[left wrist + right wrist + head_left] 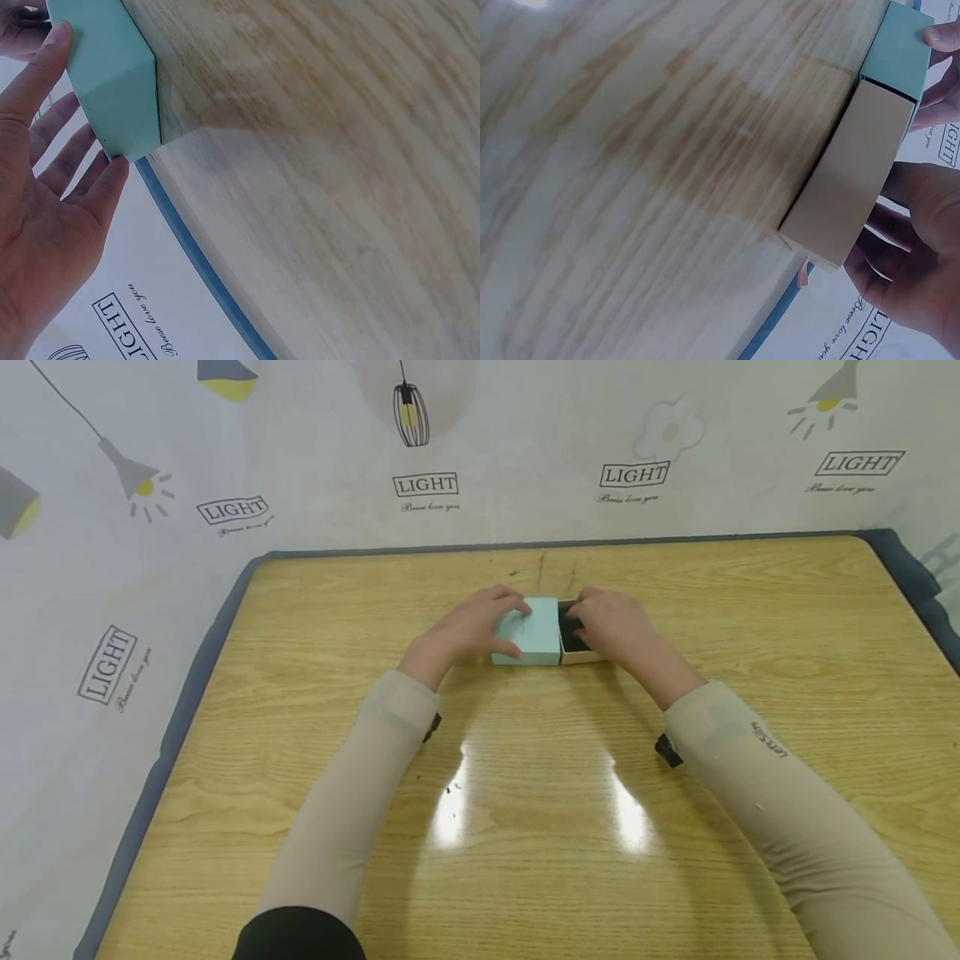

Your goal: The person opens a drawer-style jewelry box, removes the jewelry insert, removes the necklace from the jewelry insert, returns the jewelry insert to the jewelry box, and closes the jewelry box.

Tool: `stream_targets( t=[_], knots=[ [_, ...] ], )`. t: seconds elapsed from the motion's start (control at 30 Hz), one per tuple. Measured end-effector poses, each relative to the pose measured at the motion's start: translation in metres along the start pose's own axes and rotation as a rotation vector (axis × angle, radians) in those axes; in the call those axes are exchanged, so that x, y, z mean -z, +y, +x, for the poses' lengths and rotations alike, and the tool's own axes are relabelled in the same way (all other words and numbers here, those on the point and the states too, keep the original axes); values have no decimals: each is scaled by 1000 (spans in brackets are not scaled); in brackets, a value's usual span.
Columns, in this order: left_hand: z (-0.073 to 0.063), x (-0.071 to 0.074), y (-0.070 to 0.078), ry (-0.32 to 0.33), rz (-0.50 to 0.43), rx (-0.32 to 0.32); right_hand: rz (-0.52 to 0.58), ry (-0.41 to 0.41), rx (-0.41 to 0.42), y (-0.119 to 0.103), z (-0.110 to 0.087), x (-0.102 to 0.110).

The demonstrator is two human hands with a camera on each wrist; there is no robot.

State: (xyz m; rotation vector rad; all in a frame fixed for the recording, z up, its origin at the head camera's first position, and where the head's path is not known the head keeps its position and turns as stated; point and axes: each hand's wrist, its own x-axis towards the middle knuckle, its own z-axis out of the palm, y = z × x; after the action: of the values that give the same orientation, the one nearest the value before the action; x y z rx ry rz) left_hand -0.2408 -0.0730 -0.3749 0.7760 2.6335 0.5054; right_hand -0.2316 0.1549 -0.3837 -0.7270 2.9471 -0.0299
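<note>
- Centrally, toward the far side of the wood-grain table [540,718], sits a mint box cover [538,639], with a beige drawer [847,165] sticking out of its right side.
- The left hand [478,622] grips the cover, thumb along the near side and fingers spread over the top and far side.
- The right hand [613,622] has bent fingers over the drawer's dark interior [568,639]; whether they pinch anything inside, I cannot tell.
- That same hand blocks much of the drawer's opening from the head view.
- A small pink tab [803,273] pokes out by the drawer's outer end.
- Beige sleeves [341,802] cross the near table, a black piece [669,750] under each cuff.
- Behind rises a pale wall covering [525,518] printed with lamps and "LIGHT"; dark blue edging [900,568] borders the table.
</note>
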Motion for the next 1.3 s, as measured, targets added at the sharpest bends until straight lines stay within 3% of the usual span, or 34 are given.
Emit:
stream_targets(
  t=[0.53, 0.9, 1.3],
  knots=[
    [-3, 1, 1, 0, -16, 9, 5, -9, -32, -2, 2, -1],
    [-3, 0, 0, 5, -14, -1, 58, -61, -56, -1, 5, 0],
    [-3, 1, 2, 2, 0, 5, 61, -28, -44, 0, 4, -3]
  ],
)
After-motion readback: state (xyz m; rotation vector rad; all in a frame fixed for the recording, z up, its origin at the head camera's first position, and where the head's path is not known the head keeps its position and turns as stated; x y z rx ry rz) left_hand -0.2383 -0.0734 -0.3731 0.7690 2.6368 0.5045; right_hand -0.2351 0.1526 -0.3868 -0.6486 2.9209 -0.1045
